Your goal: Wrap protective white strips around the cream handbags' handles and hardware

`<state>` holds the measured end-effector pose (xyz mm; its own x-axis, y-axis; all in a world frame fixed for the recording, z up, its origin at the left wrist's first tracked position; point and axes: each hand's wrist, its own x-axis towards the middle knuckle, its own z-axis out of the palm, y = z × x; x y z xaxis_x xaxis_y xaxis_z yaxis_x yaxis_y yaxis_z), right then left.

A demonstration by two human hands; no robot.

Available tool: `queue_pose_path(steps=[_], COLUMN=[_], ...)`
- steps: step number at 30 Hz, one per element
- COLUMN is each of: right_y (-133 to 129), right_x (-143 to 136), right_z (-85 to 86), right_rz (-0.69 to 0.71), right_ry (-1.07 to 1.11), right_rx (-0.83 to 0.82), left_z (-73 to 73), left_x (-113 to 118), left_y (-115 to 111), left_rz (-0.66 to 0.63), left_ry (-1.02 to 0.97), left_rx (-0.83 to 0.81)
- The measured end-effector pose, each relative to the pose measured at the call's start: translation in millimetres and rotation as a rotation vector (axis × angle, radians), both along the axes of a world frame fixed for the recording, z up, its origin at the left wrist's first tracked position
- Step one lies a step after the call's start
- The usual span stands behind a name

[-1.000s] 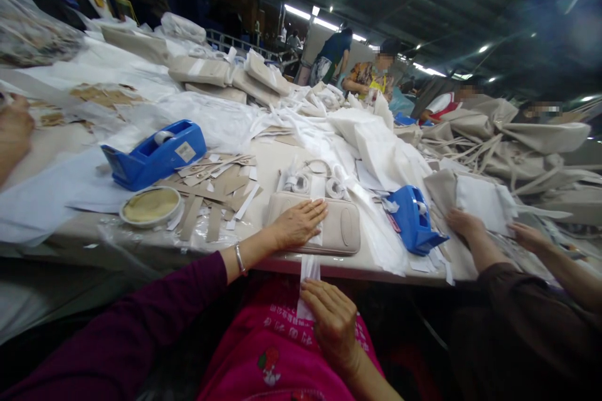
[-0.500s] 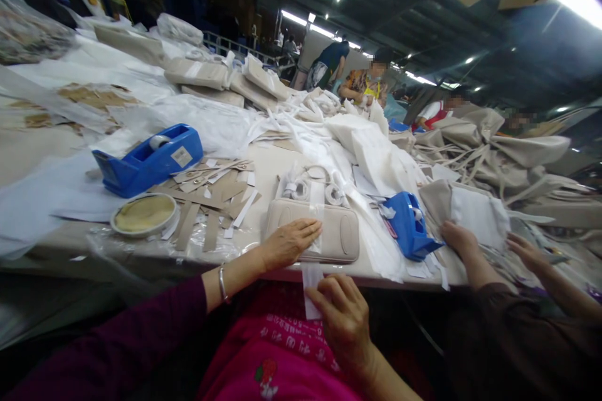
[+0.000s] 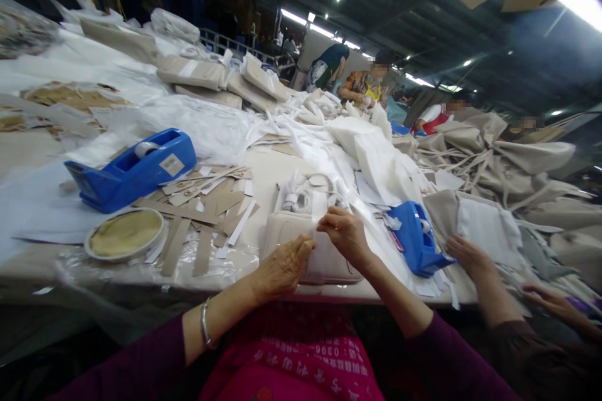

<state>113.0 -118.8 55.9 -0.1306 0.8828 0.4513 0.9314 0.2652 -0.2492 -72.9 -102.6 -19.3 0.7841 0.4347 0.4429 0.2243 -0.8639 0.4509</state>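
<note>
A beige handbag [image 3: 285,229] lies flat at the table's front edge, its white-wrapped strap [image 3: 300,202] coiled on its far side. A white strip [image 3: 320,203] runs over the bag. My left hand [image 3: 281,266] is over the bag's near part, fingertips pinched together; what sits between them is hidden. Close beside it, my right hand [image 3: 347,235] is closed in a pinch on the bag's upper face, at the line of the strip. The strip's end is covered by my fingers. The two hands' fingertips nearly meet.
Blue tape dispensers stand on the left [image 3: 136,166] and right [image 3: 416,238]. Beige and white cut strips [image 3: 207,213] lie beside a round dish [image 3: 125,235]. At right, a co-worker's hand [image 3: 475,257] rests by another beige bag [image 3: 442,213]. White foam sheets [image 3: 367,144] are piled behind.
My right hand has risen from below the table edge, where it held the white strip, onto the bag. My left hand has gone from lying flat to pinching, slightly nearer me.
</note>
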Motion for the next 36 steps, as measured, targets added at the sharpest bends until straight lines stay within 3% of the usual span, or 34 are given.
queue_pose_path(steps=[7, 22, 26, 28, 31, 34, 36], right_y=[12, 19, 18, 8, -26, -77, -113], right_x=[2, 8, 15, 34, 95, 178, 227], right_z=[-9.5, -14.7, -7.6, -0.2, 12.0, 25.3, 34.3], right_rz=[-0.067, -0.107, -0.183, -0.234, -0.337, -0.631, -0.856], right_ry=[-0.026, -0.212, -0.146, -0.034, 0.197, 0.37, 0.489], right_rx=[-0.123, -0.22, -0.116, 0.018, 0.206, 0.305, 0.253], left_z=[11.9, 13.1, 10.9, 9.5, 6.0, 0.5, -4.1], left_x=[2, 8, 11, 11, 12, 15, 18], left_y=[0, 1, 2, 2, 6, 15, 23], left_rz=[-0.031, -0.045, -0.024, -0.015, -0.014, -0.031, -0.055], left_ry=[0.07, 0.179, 0.211, 0.212, 0.173, 0.108, 0.056], left_rx=[0.003, 0.217, 0.301, 0.357, 0.467, 0.547, 0.574])
